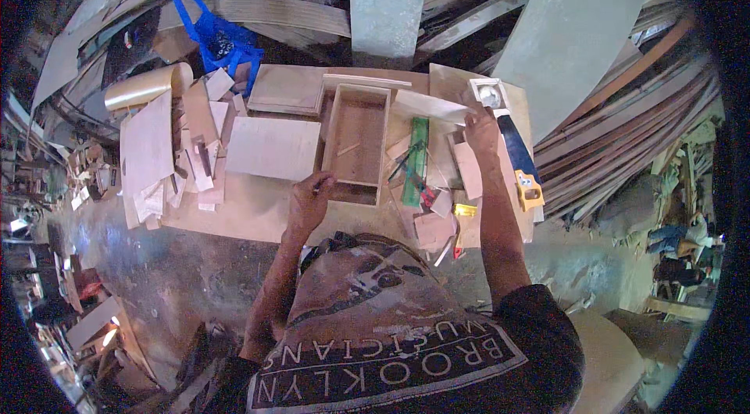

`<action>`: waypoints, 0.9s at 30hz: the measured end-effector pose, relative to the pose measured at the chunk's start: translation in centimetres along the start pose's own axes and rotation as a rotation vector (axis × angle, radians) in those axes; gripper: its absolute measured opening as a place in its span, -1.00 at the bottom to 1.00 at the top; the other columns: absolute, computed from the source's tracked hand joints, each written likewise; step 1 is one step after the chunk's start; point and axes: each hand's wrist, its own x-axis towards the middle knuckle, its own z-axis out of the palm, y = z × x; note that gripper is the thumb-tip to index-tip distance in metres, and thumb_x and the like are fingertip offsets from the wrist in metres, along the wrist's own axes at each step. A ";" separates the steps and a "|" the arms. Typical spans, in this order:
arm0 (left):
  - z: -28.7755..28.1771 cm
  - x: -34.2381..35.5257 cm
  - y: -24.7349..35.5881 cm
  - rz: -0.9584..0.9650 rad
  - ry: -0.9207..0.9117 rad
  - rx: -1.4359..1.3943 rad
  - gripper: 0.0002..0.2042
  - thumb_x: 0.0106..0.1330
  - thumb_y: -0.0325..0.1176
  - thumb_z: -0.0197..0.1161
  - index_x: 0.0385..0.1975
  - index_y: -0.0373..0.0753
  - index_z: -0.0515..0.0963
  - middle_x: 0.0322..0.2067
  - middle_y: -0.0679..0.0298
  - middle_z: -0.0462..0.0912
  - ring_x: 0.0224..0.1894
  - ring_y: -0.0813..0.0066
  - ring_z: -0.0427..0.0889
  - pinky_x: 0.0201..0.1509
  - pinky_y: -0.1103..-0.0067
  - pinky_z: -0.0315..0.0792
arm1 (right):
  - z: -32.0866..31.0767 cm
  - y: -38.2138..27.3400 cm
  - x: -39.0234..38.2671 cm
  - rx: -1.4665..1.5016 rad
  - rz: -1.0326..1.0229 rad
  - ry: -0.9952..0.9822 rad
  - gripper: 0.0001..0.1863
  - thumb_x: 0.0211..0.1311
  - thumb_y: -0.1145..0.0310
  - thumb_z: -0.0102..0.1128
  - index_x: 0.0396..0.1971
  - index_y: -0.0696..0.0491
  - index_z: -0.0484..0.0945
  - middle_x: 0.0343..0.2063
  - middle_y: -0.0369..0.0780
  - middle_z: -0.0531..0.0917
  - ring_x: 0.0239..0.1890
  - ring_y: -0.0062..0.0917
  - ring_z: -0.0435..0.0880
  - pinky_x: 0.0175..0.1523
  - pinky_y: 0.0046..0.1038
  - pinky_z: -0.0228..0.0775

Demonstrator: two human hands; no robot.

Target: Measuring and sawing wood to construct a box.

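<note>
My left hand [311, 197] is at the near left corner of an open wooden box [361, 133], its fingers curled; what they hold, if anything, I cannot make out. A pale rectangular panel [269, 148] lies left of the box. My right hand [480, 131] grips the right end of a thin pale board [430, 105], which extends toward the box. A small white square container [488, 92] is just beyond it. A handsaw with a yellow handle [530, 189] lies to its right, and a green strip [415, 164] lies between box and hand.
The cluttered workbench [195, 219] also holds stacked wood offcuts [147, 156], another panel [285, 86] and a yellow tool [466, 210]. A blue bag [211, 35] is at the back left. Long boards [578, 31] lean behind. A person [680, 238] is at the far right.
</note>
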 end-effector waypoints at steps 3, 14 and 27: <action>-0.3 -0.5 -0.5 0.103 0.052 0.013 -0.81 0.32 -0.38 0.18 -0.19 -0.36 0.59 -0.41 0.05 0.67 -0.35 0.34 0.68 -0.25 0.49 0.52 | -1.6 0.4 -0.7 0.098 -0.066 0.084 -0.74 0.10 0.46 0.20 -0.18 0.14 0.51 -0.32 0.05 0.60 -0.31 -0.07 0.60 -0.25 -0.19 0.47; -4.3 -4.5 -2.6 -0.156 0.024 -0.041 -0.85 0.27 -0.50 0.14 -0.23 -0.41 0.57 -0.54 0.20 0.64 -0.46 0.55 0.62 -0.34 0.58 0.51 | -9.4 -4.1 -3.7 0.575 0.226 -0.056 -0.76 0.28 0.39 0.17 -0.15 0.22 0.54 -0.50 -0.22 0.63 -0.54 -0.65 0.51 -0.38 -0.58 0.41; -3.9 -7.7 -9.8 -0.042 -0.206 -0.115 -0.73 0.26 -0.50 0.17 -0.04 -0.37 0.53 -0.28 0.05 0.67 -0.29 0.42 0.66 -0.28 0.49 0.57 | -4.7 -18.7 -22.4 0.351 0.102 -0.292 -0.84 0.11 0.46 0.27 -0.29 0.16 0.61 -0.30 -0.12 0.66 -0.39 -0.42 0.66 -0.37 -0.46 0.51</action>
